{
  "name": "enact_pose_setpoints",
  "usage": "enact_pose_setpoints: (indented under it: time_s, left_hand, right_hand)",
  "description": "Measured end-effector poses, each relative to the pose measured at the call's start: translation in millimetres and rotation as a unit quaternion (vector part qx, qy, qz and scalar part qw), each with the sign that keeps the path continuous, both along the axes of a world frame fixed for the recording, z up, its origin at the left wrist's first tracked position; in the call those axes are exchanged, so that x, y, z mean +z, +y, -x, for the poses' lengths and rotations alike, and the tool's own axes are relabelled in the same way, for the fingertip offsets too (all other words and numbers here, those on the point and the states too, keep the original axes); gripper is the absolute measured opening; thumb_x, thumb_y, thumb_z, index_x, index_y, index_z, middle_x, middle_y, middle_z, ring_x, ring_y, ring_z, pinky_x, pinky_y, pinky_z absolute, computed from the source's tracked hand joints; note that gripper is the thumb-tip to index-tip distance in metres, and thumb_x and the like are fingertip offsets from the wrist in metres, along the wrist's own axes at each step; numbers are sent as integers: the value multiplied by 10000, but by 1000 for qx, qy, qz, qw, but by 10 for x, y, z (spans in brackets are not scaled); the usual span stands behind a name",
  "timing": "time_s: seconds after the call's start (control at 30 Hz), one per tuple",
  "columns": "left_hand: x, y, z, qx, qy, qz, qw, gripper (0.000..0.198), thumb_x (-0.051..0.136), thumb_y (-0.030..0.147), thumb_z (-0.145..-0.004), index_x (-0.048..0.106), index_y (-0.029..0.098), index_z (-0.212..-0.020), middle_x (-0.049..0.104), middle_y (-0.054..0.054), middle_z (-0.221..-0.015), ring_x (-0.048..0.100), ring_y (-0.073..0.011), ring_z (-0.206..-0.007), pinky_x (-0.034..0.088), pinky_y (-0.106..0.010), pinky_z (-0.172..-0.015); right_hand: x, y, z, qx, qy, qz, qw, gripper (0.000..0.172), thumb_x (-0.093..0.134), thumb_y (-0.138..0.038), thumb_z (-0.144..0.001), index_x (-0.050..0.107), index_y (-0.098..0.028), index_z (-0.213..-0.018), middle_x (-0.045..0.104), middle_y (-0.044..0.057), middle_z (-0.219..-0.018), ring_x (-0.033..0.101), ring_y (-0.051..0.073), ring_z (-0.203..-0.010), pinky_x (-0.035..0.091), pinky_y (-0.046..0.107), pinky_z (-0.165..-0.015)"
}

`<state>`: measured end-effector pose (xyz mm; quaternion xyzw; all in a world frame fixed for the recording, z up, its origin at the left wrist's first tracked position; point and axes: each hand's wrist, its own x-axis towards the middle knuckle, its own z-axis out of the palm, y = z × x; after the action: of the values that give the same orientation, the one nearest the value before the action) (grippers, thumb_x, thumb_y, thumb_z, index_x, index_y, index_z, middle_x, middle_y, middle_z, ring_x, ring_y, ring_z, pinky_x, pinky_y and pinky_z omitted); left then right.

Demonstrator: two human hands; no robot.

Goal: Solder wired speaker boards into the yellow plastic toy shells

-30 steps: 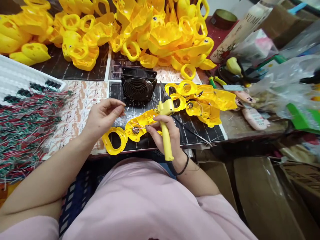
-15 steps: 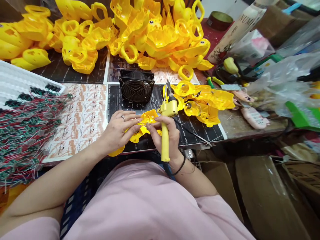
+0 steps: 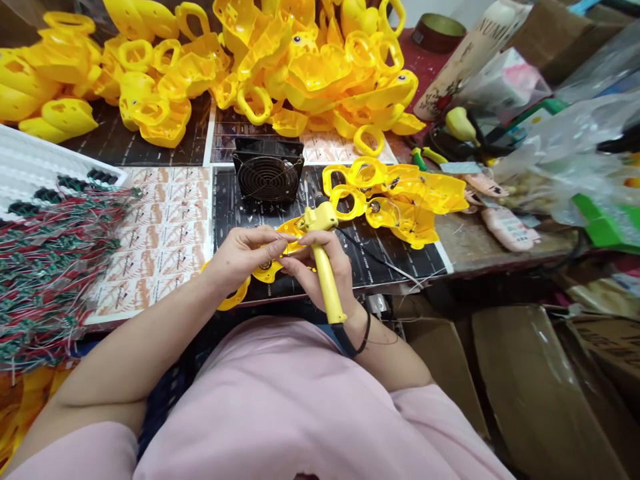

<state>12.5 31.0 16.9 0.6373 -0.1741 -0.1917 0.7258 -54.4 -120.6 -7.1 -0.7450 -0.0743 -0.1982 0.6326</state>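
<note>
A yellow soldering gun [image 3: 327,283] lies across my right hand [image 3: 327,263], its handle held at the thumb side and its cord running down past the wrist. Its tip is hard to see from here. My right thumb and fingertips meet near those of my left hand [image 3: 245,257], which is closed in a pinch. Thin wires show at the fingertips half a second ago; now the fingers mostly cover them. Beneath both hands, a yellow plastic duck shell half [image 3: 267,272] sits at the table's front edge, partly hidden.
Behind the hands stands a black fan [image 3: 269,175]. Several wired shell halves [image 3: 407,217] lie to the right, and a heap of yellow shells [image 3: 320,73] fills the back. Circuit boards with red wires [image 3: 60,267] hang over a white tray [image 3: 45,157] at left. Cardboard boxes [image 3: 530,373] stand lower right.
The soldering gun has tilted, its head swinging left and its tip dropping from upright. My left fingers have curled into a tighter pinch, close to the right fingertips.
</note>
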Motion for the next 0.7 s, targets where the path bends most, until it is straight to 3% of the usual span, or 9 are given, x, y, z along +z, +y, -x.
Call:
enact_pose_setpoints:
  time_s: [0.13, 0.27, 0.33, 0.43, 0.5, 0.6, 0.7]
  left_hand:
    - [41, -18, 31, 8, 43, 36, 998, 333, 927, 498, -588, 778, 205, -642, 723, -44, -799, 653, -131, -750, 532, -230, -695]
    - [100, 83, -27, 19, 79, 15, 997, 422, 927, 549, -560, 737, 189, -669, 744, -48, -763, 680, -162, -736, 563, -281, -701]
    - [114, 157, -93, 9, 54, -34, 998, 468, 898, 604, -575, 732, 185, -699, 721, -44, -683, 666, -171, -658, 561, -302, -646]
    - [85, 208, -192, -21, -65, -167, 984, 433, 810, 601, -699, 753, 178, -771, 732, -57, -699, 666, -192, -646, 555, -323, -636]
    - [32, 171, -239, -18, -194, -267, 944, 299, 728, 487, -804, 764, 192, -838, 748, -50, -747, 675, -197, -690, 555, -346, -721]
    - [-70, 38, -273, 2, -397, -386, 833, 153, 616, 274, -850, 754, 211, -837, 744, -53, -766, 681, -218, -763, 517, -424, -863]
    - [-158, -92, -280, -6, -516, -446, 731, 179, 570, 217, -852, 736, 195, -789, 721, -87, -772, 666, -258, -815, 495, -472, -849]
  right_hand:
    - [-42, 3, 11, -7, 8, 13, 1000, 362, 742, -442, -871, 473, -265, -1039, 705, -59, -750, 734, 152, -654, 615, 267, -614]
    - [-109, -190, -26, -54, -89, 104, 989, 360, 757, -390, -868, 503, -270, -1092, 744, -21, -914, 753, 151, -776, 637, 276, -736]
    - [-165, -352, -62, -96, -134, 185, 969, 336, 745, -341, -882, 525, -265, -1125, 750, 26, -1054, 754, 180, -934, 634, 316, -854]
    - [-275, -542, -105, -107, -126, 281, 945, 287, 674, -277, -927, 527, -247, -1171, 727, 85, -1194, 726, 209, -1077, 615, 355, -943]
    - [-344, -585, -111, -87, -105, 297, 945, 284, 645, -274, -941, 523, -244, -1195, 713, 98, -1235, 720, 210, -1099, 618, 348, -938]
    - [-389, -557, -94, -79, -105, 296, 946, 291, 645, -302, -946, 530, -252, -1209, 702, 97, -1266, 715, 208, -1113, 623, 338, -936]
    - [-325, -530, -55, -105, -133, 293, 941, 283, 672, -281, -933, 567, -257, -1195, 730, 73, -1209, 737, 200, -1052, 635, 319, -906]
